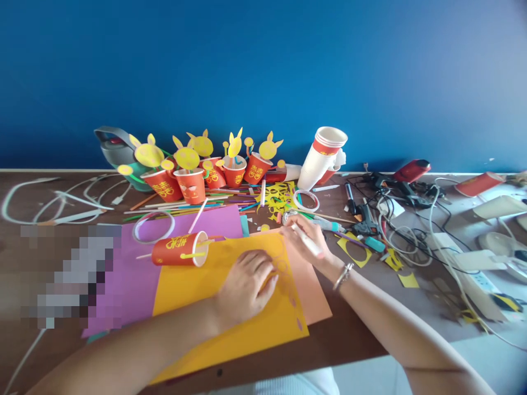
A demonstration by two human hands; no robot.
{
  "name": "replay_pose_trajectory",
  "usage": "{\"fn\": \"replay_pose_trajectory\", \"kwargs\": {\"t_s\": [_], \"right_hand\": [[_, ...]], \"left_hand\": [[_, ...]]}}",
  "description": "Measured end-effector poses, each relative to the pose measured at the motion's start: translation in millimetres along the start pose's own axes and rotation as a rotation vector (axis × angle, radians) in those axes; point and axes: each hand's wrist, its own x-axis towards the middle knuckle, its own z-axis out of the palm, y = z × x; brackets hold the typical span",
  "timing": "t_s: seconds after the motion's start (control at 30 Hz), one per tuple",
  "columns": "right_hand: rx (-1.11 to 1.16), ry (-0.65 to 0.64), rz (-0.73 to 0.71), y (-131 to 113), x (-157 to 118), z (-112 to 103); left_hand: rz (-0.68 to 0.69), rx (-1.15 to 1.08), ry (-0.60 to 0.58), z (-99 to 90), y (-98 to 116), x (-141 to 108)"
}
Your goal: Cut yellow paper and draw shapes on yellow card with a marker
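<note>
The left forearm comes in from the lower left and lies low across the orange sheet (284, 323), its left hand (249, 282) palm down on the paper. The fingers are loosely bent with the thumb a little apart, and no object shows in their grasp. The right arm reaches up from the lower right, the wrist (it wears a silvery bracelet (343, 277)) just beyond the peach sheet (310, 291). The right hand (304, 236) is closed around a white pen (307, 241), which slants across it with its pinkish end toward the wrist, above the peach sheet's far part. Faint rounded outlines and small pinkish ovals run near the orange sheet's right side.

Beneath the orange sheet, a purple sheet (123, 274) spreads to the left over the brown table (349, 332). A red paper cup (171, 251) lies on its side across the two sheets, and a roll of tape (135, 233) is just behind it. Farther back stand red cups with yellow animal heads (187, 159), beside yellow paper scraps (275, 195) and a leaning stack of white cups (313, 170). Tangled cables (438, 219) and a white power strip (480, 280) fill the right side. A plain blue wall (255, 66) closes off the back.
</note>
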Motion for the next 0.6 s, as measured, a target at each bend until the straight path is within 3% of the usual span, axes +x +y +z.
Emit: {"fn": "replay_pose_trajectory", "kwargs": {"t_s": [0.07,0.17,0.4,0.6], "right_hand": [[0.263,-0.066,0.206,1,-5,-1],[0.438,-0.137,0.285,5,-18,1],[0.43,-0.109,0.413,13,-41,8],[0.237,-0.112,0.351,16,-41,8]], "left_hand": [[0.067,0.27,-0.034,3.0,-3,-2],[0.084,0.418,-0.053,8.8,-7,-4],[0.058,0.34,-0.024,10.5,-12,-2],[-0.012,0.273,-0.036,10.7,-16,1]]}}
